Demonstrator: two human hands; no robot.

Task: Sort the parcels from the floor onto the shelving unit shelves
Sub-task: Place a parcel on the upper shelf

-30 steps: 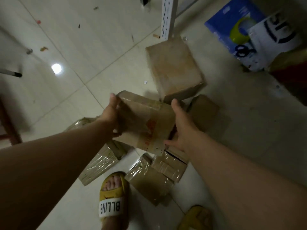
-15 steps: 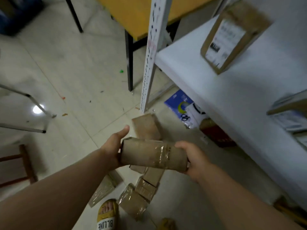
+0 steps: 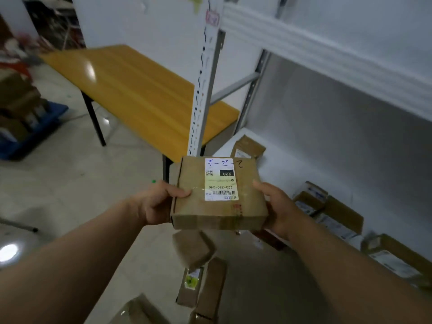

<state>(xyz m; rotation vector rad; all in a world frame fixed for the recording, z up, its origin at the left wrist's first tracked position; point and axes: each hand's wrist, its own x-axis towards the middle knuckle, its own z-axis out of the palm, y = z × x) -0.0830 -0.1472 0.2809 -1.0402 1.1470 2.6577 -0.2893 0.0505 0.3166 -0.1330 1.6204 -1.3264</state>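
The brown parcel [image 3: 219, 197] is up in the air, held flat between two hands. The left hand [image 3: 159, 204] grips its left edge with the thumb on top. The right hand [image 3: 278, 206] grips its right edge the same way. A white label [image 3: 219, 181] with a barcode sits on top of the parcel.

The parcel is just in front of the white shelf [image 3: 280, 169], next to the tall white post [image 3: 201, 90] full of holes. Other parcels already lie on that shelf, one at the back corner [image 3: 247, 146] and some along the right [image 3: 327, 206]. Another white shelf [image 3: 327, 54] runs above.

Below the hands, more brown parcels [image 3: 194, 249] lie on the pale tiled floor [image 3: 70, 183]. A bright spot of light [image 3: 9, 252] shines on the tiles. Behind the post stands a yellow table [image 3: 131, 90] with black legs. Far left it is blurry, but there seem to be boxes piled on something blue [image 3: 35, 127].
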